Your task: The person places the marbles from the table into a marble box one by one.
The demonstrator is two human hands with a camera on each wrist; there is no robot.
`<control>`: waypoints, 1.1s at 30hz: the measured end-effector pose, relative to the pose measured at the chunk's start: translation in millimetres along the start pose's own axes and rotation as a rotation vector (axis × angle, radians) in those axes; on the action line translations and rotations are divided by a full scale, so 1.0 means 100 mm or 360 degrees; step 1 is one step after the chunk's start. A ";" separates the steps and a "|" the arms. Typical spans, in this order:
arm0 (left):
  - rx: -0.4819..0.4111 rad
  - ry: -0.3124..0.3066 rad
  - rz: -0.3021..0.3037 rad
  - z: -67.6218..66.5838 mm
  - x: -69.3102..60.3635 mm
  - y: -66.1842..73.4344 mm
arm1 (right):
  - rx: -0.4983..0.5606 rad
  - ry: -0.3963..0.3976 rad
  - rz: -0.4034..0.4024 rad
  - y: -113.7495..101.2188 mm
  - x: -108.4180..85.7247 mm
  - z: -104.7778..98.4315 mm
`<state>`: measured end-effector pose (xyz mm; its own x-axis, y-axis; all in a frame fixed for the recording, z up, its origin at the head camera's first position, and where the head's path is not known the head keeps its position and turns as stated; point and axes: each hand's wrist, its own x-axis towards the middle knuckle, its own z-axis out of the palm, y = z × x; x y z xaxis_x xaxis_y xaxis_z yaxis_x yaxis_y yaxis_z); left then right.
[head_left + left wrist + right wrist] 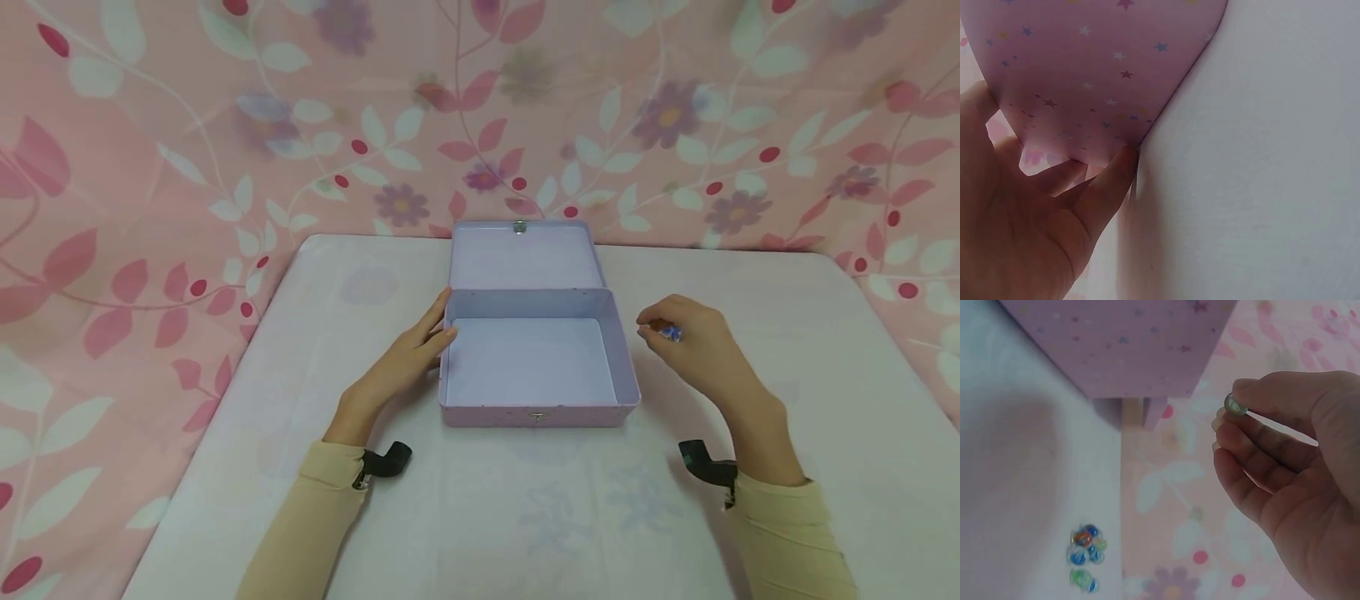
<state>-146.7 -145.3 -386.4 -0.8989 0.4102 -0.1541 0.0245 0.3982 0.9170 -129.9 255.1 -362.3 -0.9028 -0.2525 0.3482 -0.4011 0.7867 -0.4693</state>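
Observation:
A lilac tin box [537,417] with a star print lies with its hinged lid [525,254] open. Its inside is bare. My left hand [401,358] holds the box's left side, thumb over the rim and the other fingers against the outer wall. In the left wrist view, fingers [1113,178] touch the starred wall down near the tabletop. To the box's right, and apart from it, is my right hand [693,342]. Its thumb and fingertips pinch a greenish glass marble [1235,405], seen clearly only in the right wrist view.
Several coloured marbles [1087,540] lie clustered on the white-covered table [1010,506]; in the head view the right hand partly hides these marbles [670,332]. A pink floral cloth [525,125] hangs behind the table. The lid leans back near the table's far edge.

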 end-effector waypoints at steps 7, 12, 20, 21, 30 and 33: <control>-0.0013 0.0007 0.0015 0.00 0.00 -0.02 | 0.0025 -0.0090 -0.0056 -0.17 0.04 0.09; -0.0025 0.0010 0.0018 0.01 0.00 -0.03 | 0.0034 -0.0112 -0.0149 -0.26 0.07 0.15; -0.0041 0.0014 0.0021 0.02 0.03 -0.06 | 0.0066 -0.0258 -0.0167 -0.39 0.11 0.33; -0.0031 0.0021 0.0027 0.02 0.05 -0.11 | 0.0072 -0.0278 -0.0176 -0.41 0.12 0.35; -0.0007 0.0046 0.0034 0.03 0.10 -0.33 | -0.0073 -0.0397 -0.0266 -0.51 0.14 0.59; -0.0041 0.0017 0.0030 0.03 0.09 -0.26 | -0.0127 -0.0408 -0.0264 -0.53 0.15 0.62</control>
<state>-154.0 -149.7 -412.3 -0.9029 0.4087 -0.1332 0.0300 0.3690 0.9289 -131.7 175.1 -382.3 -0.8399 -0.5068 0.1943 -0.5419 0.7620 -0.3546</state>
